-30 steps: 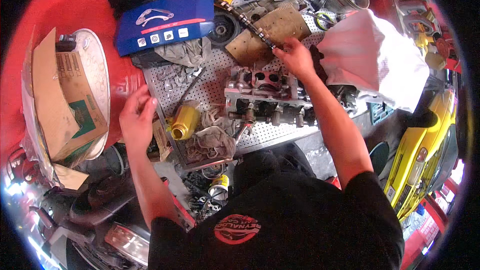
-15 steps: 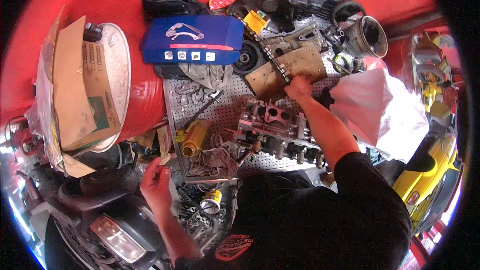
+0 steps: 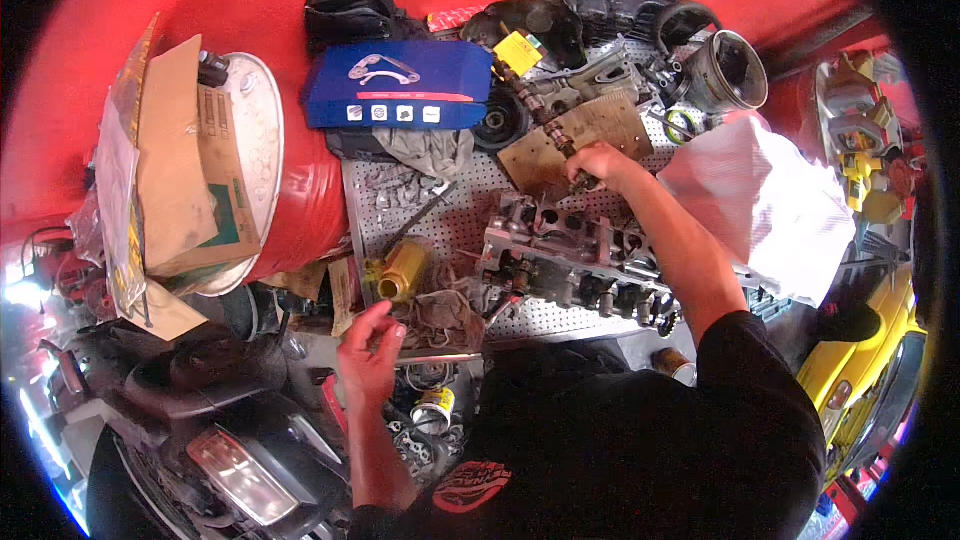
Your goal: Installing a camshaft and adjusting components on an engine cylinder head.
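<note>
My right hand [image 3: 601, 168] is closed around the near end of a camshaft [image 3: 553, 130], a dark metal shaft with lobes. The shaft slants away to the left, above a stained brown cardboard sheet [image 3: 620, 132]. Just nearer than that hand, a metal cylinder head [image 3: 570, 265] rests on a perforated metal bench. My left hand [image 3: 372, 352] is empty in the air at the bench's front left corner, with its fingers loosely bent and apart. Beyond its fingertips lies a yellow bottle [image 3: 403, 270], with a crumpled grey rag [image 3: 445, 318] beside it.
A blue box [image 3: 395, 85] and a small yellow box [image 3: 518, 53] stand at the back. White cloth or paper [image 3: 765, 205] covers something on the right. Left of the bench, a cardboard box [image 3: 185, 170] sits on a red drum [image 3: 312, 195], behind a dark motorcycle [image 3: 190, 410].
My right hand has drawn the camshaft nearer and lifted its near end off the cardboard. The left hand has moved right, toward the bench corner, and its fingers have loosened.
</note>
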A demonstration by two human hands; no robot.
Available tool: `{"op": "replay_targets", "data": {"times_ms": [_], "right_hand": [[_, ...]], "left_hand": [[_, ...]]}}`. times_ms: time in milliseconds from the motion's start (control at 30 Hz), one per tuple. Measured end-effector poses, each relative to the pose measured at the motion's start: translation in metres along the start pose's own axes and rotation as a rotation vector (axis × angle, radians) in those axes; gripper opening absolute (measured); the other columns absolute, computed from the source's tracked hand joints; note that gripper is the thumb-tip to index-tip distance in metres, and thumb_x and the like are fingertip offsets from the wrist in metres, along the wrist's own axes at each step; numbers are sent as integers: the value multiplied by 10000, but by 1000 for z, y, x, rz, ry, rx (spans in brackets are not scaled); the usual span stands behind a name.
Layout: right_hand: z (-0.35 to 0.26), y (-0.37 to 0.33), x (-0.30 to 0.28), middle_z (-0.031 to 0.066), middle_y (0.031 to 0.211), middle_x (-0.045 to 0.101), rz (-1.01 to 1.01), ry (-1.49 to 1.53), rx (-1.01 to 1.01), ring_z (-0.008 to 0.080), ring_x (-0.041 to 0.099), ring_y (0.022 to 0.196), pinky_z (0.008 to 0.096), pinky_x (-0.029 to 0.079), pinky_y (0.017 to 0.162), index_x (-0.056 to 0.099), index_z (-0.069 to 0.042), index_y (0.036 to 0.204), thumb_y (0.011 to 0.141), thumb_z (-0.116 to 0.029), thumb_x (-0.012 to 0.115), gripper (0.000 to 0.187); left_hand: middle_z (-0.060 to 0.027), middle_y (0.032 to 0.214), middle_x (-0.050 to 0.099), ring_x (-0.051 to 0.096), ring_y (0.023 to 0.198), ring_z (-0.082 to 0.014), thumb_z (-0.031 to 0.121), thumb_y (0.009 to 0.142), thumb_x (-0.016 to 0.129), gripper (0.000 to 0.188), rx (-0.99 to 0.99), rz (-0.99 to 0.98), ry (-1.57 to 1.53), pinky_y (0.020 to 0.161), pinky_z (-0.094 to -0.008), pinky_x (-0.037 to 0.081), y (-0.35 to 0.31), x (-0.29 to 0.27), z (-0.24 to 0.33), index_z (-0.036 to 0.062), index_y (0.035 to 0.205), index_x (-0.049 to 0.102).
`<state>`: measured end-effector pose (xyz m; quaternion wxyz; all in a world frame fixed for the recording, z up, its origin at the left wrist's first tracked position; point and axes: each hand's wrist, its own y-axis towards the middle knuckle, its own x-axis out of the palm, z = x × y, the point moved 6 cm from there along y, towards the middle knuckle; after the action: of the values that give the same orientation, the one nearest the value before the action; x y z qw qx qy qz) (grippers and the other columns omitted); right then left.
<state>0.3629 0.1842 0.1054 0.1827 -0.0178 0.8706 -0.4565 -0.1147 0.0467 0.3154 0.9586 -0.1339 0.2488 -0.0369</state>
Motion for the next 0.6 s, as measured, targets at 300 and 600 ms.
{"op": "replay_targets", "data": {"times_ms": [300, 600], "right_hand": [[-12, -107, -50, 174, 932, 742, 224, -196, -360, 265, 681, 893, 374, 529, 826, 739, 21, 947, 693, -231, 787, 361], [34, -267, 14, 73, 796, 707, 79, 132, -454, 143, 643, 747, 324, 523, 699, 697, 33, 1015, 733, -65, 723, 299]], "left_hand": [[-63, 1023, 730, 664, 926, -121, 95, 926, 773, 384, 4, -121, -75, 845, -286, 540, 7, 35, -5, 31, 1294, 683], [-188, 1192, 648, 668, 998, -243, 305, 1002, 693, 673, 318, -18, -555, 775, -383, 606, 180, 42, 163, -40, 1489, 384]]}}
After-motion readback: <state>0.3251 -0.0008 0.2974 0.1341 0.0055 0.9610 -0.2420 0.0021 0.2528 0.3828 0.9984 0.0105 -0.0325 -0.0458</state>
